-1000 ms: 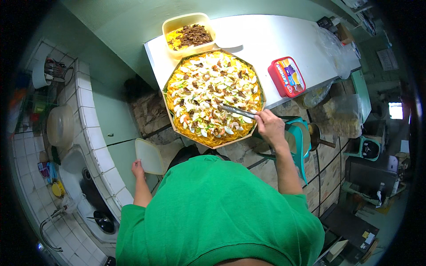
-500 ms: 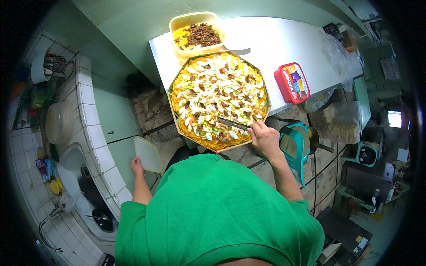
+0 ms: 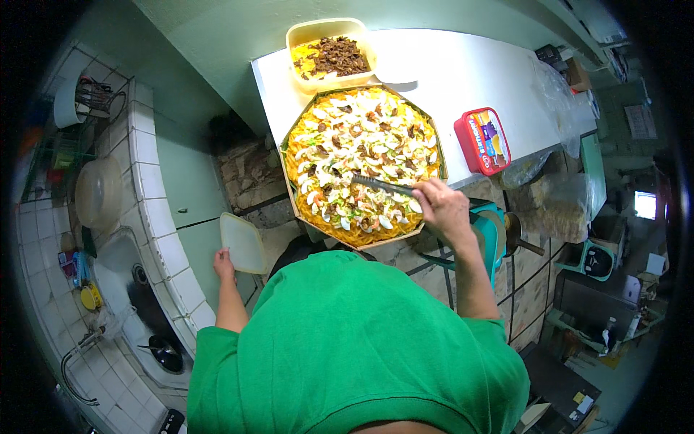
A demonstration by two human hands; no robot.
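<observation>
My right hand [image 3: 444,210] is closed around dark tongs [image 3: 384,186], whose tips hover over or touch the topping in the middle of the noodles; I cannot tell which. The yellow noodles [image 3: 345,230] fill a large octagonal tray [image 3: 292,197] and are covered with sliced egg, green shreds and brown bits. Low at the left, my left hand [image 3: 225,264] grips the edge of a pale, translucent lid [image 3: 243,244], held away from the table. Behind the tray stands a cream plastic tub [image 3: 332,84] with dark brown pieces and something yellow inside.
A red lidded tub [image 3: 482,142] sits on the white table [image 3: 441,79], right of the tray. Clear plastic bags [image 3: 555,202] hang or lie at the table's right end. A teal stool [image 3: 491,242] stands by my right arm. The tiled counter [image 3: 155,224] and sink are at left.
My right hand and the tongs have moved farther from me over the noodles. My left hand still grips the lid. The whole view has shifted slightly.
</observation>
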